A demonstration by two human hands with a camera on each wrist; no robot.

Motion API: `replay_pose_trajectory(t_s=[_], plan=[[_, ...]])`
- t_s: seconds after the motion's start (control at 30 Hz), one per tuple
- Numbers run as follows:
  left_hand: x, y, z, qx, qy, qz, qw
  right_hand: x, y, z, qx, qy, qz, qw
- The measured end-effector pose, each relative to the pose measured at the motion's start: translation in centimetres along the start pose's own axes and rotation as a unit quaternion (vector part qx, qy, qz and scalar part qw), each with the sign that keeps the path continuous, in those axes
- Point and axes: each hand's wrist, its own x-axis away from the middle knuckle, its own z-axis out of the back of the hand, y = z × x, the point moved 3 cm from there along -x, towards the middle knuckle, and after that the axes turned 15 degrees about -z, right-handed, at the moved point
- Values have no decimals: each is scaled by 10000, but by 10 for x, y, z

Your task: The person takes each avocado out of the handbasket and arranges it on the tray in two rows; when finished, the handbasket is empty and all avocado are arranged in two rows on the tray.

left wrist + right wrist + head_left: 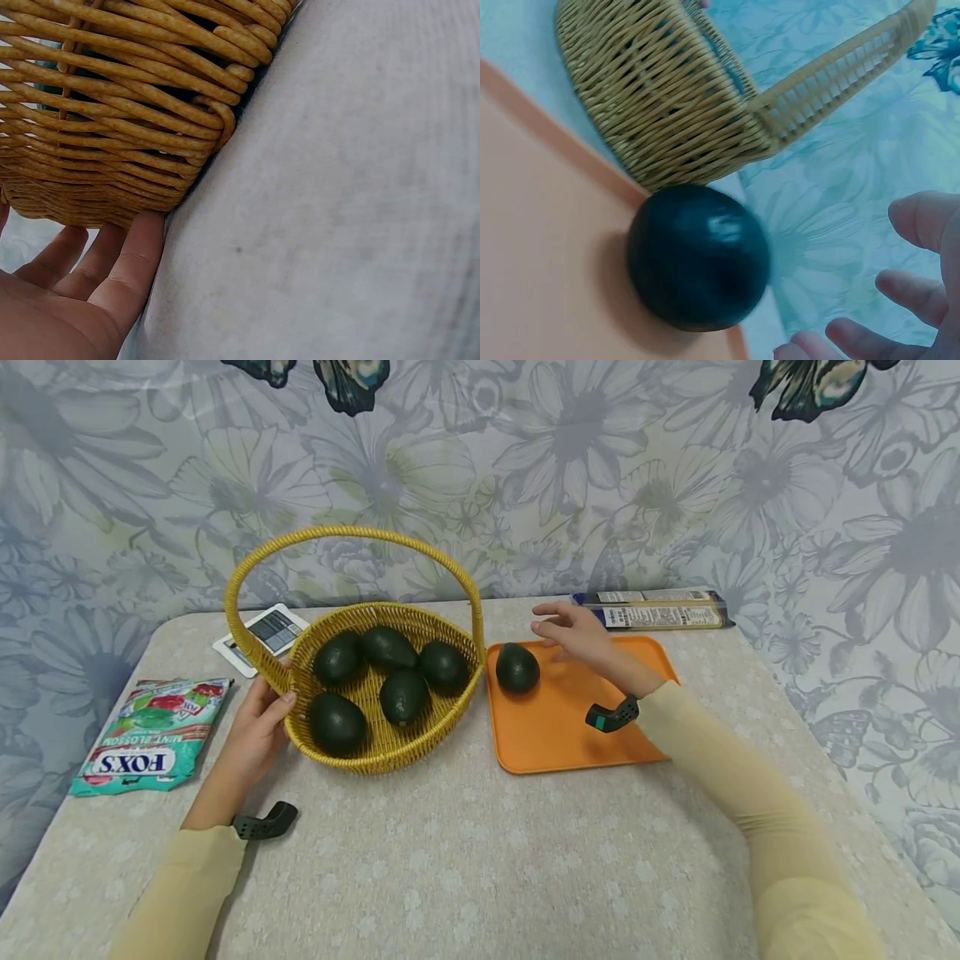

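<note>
A yellow wicker basket (375, 764) with a tall arched handle holds several dark green avocados (337, 724). My left hand (258, 727) grips the basket's left end, thumb at the rim by the handle's foot. In the left wrist view, its fingers (135, 262) lie against the woven outer wall. One more avocado (517, 669) sits at the left side of an orange tray (570, 743). Over the tray's back part hovers my right hand (577, 635), fingers spread and holding nothing. The right wrist view shows a gap between these fingers (911, 296) and the avocado (697, 259).
Left of the basket lies a teal FOX'S candy bag (150, 739). A white device with a dark panel (273, 631) is partly behind the basket. Long packages (660, 610) lie behind the tray, near the flowered wall (585, 485). Bare tabletop (465, 860) shows in front.
</note>
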Motion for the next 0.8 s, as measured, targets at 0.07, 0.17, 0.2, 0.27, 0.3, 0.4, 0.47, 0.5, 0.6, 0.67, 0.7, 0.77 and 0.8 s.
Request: replay_pose_trajectory(t_s=[0.07, 0.17, 0.2, 0.27, 0.3, 0.4, 0.47, 0.5, 0.6, 0.67, 0.7, 0.77, 0.8], plan=[[0, 0, 0, -6, 3, 18, 10000, 4, -4, 4, -20, 4, 83, 10000], [0, 0, 0, -3, 4, 54, 10000, 12, -11, 7, 19, -102, 166, 9998], [0, 0, 1, 10, 5, 59, 10000, 15, -14, 8, 48, -141, 176, 9997], [0, 0, 1, 10, 4, 70, 10000, 22, -19, 6, 178, -245, 202, 9993], [0, 0, 1, 4, 1, 78, 10000, 25, -22, 4, 250, -321, 217, 9989], [0, 0, 2, 8, -5, 83, 10000, 34, -30, -5, 513, -581, 291, 9966], [0, 0, 2, 4, -10, 104, 9999, 39, -34, -12, 666, -811, 361, 9938], [0, 0, 2, -10, -18, 113, 9999, 41, -36, -16, 755, -931, 399, 9920], [0, -1, 3, -28, -24, 140, 9999, 45, -40, -28, 994, -1231, 556, 9858], [0, -1, 3, -38, -29, 137, 9999, 49, -43, -36, 1163, -1354, 681, 9816], [0, -1, 3, -35, -28, 133, 9999, 51, -45, -40, 1220, -1419, 738, 9796], [-1, -1, 3, 4, -18, 120, 9999, 52, -49, -48, 1295, -1526, 884, 9758], [-1, -1, 3, 26, -16, 110, 9999, 54, -51, -52, 1313, -1569, 936, 9744]])
